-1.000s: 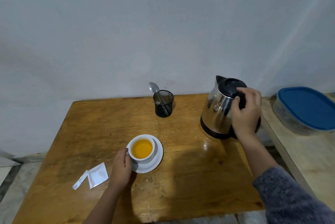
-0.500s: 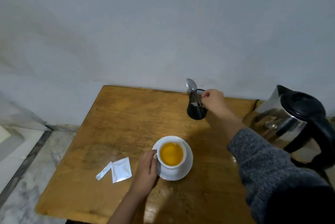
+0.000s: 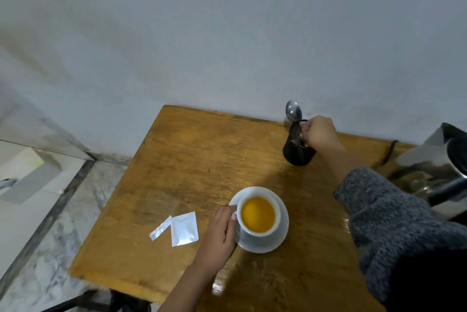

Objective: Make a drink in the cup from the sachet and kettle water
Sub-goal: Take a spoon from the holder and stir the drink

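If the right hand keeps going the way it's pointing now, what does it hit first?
The right hand points up and left at the spoon standing in the black holder. It would meet the spoon's handle first; the fingers already look on it, though blur hides the contact.

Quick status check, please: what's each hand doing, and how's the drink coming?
Left hand steadying cup, orange drink inside. Right hand closed on spoon in black holder. Torn sachet lies aside. Nothing in the way.
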Motion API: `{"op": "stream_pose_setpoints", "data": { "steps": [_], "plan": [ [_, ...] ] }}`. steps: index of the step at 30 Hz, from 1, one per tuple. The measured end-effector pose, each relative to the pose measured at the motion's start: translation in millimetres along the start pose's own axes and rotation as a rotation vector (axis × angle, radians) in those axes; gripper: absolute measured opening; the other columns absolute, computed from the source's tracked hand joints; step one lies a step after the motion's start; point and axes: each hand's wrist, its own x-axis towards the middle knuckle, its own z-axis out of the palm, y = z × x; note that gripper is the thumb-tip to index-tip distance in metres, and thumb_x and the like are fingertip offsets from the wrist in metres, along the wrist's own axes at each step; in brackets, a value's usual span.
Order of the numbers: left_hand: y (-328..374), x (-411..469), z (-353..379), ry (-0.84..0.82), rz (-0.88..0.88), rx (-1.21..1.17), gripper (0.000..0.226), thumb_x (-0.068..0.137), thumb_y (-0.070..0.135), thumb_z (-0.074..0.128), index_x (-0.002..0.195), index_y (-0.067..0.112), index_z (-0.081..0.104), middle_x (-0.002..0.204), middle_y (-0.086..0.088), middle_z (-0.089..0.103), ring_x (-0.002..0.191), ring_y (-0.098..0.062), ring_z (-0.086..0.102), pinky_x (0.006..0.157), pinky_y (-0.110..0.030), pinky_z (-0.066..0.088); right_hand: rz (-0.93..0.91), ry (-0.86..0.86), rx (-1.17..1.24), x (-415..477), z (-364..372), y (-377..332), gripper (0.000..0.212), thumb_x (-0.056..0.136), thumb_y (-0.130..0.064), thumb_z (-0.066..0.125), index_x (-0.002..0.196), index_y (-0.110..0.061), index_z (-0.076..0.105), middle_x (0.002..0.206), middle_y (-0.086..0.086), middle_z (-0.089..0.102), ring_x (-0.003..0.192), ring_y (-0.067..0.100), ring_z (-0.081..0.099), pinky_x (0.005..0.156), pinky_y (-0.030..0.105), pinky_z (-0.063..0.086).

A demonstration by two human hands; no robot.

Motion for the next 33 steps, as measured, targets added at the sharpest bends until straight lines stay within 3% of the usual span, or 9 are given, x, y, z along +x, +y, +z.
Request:
{"op": "stream_pose_setpoints", "data": {
  "steps": [4, 7, 12, 15, 18, 20, 22, 27, 33],
  "plan": [
    [1.8, -0.8, -1.0, -0.009, -0.010, -0.007, 0.027, 0.095, 0.038, 0.029, 0.110, 0.041, 0.051, 0.107, 0.013, 0.057, 0.106, -0.002, 0.052, 0.087, -0.016, 0.042, -0.200, 0.103, -0.131, -24.4, -26.3, -9.0, 0.014, 0.090, -0.010, 0.054, 0.089, -0.011, 0.068, 0.091, 0.012, 0.067, 0.076, 0.029, 0.059, 0.063, 0.033, 0.045],
    [5.1, -1.0, -2.5, -0.016, -0.007, 0.002, 0.024, 0.097, 0.035, 0.030, 0.105, 0.049, 0.046, 0.107, 0.013, 0.056, 0.104, -0.001, 0.051, 0.087, -0.017, 0.041, -0.445, 0.208, -0.235, -41.7, -57.6, -23.9, 0.015, 0.093, -0.016, 0.052, 0.099, -0.013, 0.065, 0.098, 0.008, 0.065, 0.089, 0.029, 0.059, 0.070, 0.034, 0.043],
    [4.8, -1.8, -2.9, -0.016, 0.010, 0.012, 0.022, 0.097, 0.032, 0.032, 0.099, 0.046, 0.049, 0.105, 0.008, 0.058, 0.102, -0.006, 0.054, 0.087, -0.024, 0.045, -0.735, 0.015, -0.250, -89.4, -77.0, -46.7, 0.016, 0.095, -0.014, 0.044, 0.105, -0.012, 0.057, 0.105, 0.007, 0.056, 0.093, 0.028, 0.056, 0.082, 0.043, 0.048],
    [2.7, -1.7, -1.9, -0.007, 0.026, 0.021, 0.021, 0.097, 0.032, 0.032, 0.097, 0.044, 0.050, 0.102, 0.007, 0.058, 0.100, -0.008, 0.054, 0.086, -0.026, 0.045, -0.728, -0.130, -0.291, -123.0, -66.4, -43.4, 0.020, 0.093, -0.016, 0.043, 0.104, -0.021, 0.058, 0.107, 0.003, 0.058, 0.097, 0.025, 0.058, 0.085, 0.042, 0.049],
    [-0.1, -0.1, -1.2, -0.007, 0.022, 0.013, 0.023, 0.096, 0.031, 0.032, 0.102, 0.030, 0.054, 0.103, 0.001, 0.060, 0.100, -0.009, 0.055, 0.088, -0.031, 0.046, -0.625, -0.250, -0.360, -149.9, -59.7, -31.4, 0.017, 0.088, -0.016, 0.045, 0.094, -0.026, 0.058, 0.096, -0.002, 0.061, 0.087, 0.023, 0.061, 0.068, 0.036, 0.051],
    [-0.9, 1.3, -1.1, -0.017, 0.008, 0.019, 0.023, 0.097, 0.029, 0.033, 0.105, 0.027, 0.054, 0.105, 0.001, 0.059, 0.101, -0.008, 0.054, 0.089, -0.030, 0.045, -0.566, -0.362, -0.401, -166.5, -60.5, -24.2, 0.014, 0.081, -0.016, 0.048, 0.085, -0.028, 0.054, 0.086, -0.001, 0.056, 0.074, 0.020, 0.058, 0.055, 0.028, 0.041],
    [-1.0, 2.6, -1.0, -0.019, 0.005, 0.035, 0.022, 0.097, 0.026, 0.033, 0.103, 0.027, 0.054, 0.104, 0.000, 0.059, 0.100, -0.008, 0.054, 0.087, -0.027, 0.043, -0.564, -0.434, -0.465, -180.3, -59.3, -18.7, 0.011, 0.078, -0.013, 0.050, 0.081, -0.023, 0.056, 0.081, 0.000, 0.052, 0.070, 0.020, 0.055, 0.053, 0.026, 0.037],
    [-0.4, 2.1, -1.0, -0.011, 0.027, 0.058, 0.022, 0.098, 0.024, 0.033, 0.099, 0.025, 0.054, 0.100, -0.002, 0.058, 0.095, -0.009, 0.054, 0.081, -0.022, 0.040, -0.721, -0.328, -0.823, -200.2, -29.2, -8.1, 0.012, 0.083, -0.007, 0.056, 0.088, -0.007, 0.067, 0.088, 0.008, 0.059, 0.067, 0.021, 0.050, 0.049, 0.027, 0.035],
    [1.0, 3.1, -2.3, -0.030, 0.018, 0.061, 0.021, 0.098, 0.027, 0.033, 0.105, 0.028, 0.053, 0.107, 0.000, 0.059, 0.099, -0.010, 0.054, 0.088, -0.027, 0.043, -0.814, -0.274, -1.035, -203.4, -16.2, -15.9, 0.020, 0.088, 0.006, 0.050, 0.099, -0.004, 0.064, 0.084, 0.007, 0.044, 0.060, 0.021, 0.041, 0.045, 0.028, 0.026]
  ]
}}
